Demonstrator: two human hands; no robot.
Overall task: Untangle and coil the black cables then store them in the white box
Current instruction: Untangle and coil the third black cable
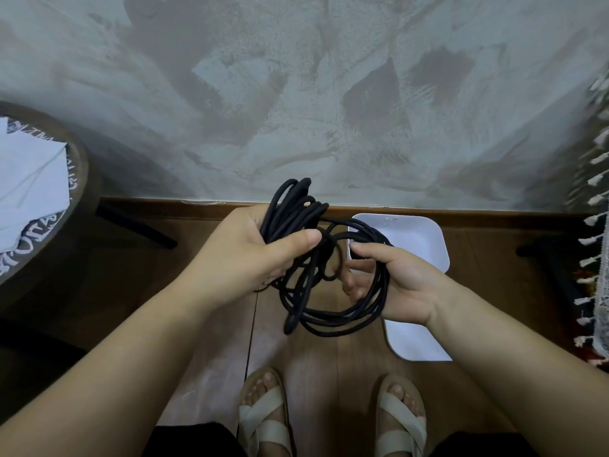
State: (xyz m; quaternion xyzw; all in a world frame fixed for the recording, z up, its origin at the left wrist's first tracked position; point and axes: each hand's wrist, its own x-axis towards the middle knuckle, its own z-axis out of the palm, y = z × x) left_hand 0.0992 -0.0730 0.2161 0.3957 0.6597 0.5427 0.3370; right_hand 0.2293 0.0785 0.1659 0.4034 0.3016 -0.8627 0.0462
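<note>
Left forearm (125,351) and right forearm (514,351) filled the near corners, with a pair of cream sandals (263,420) planted on the wooden floor (313,364) between them. Above the floor, both hands held the black cables (329,313) as one loose bundle. The left hand (244,252) gripped the gathered far end, fingers and thumb curled tight round the strands. The right hand (408,288) was threaded through the wider loops on the right, its fingers (369,253) closed on a few strands. Between the two hands the strands crossed in a small snarl, so the coil did not look finished.

The white box (418,235) lay open on the floor by the skirting of the far wall, just right of the bundle and directly beneath the right hand, which hid part of it. No cable could be seen in it. The right hand was plainly the nearer one; the left hand sat off to the box's left. The bundle ran roughly far to near, much as the box's longer side did, so storing it would probably call for little turning, only a shift right and down. The snarl likely wanted clearing first.
</note>
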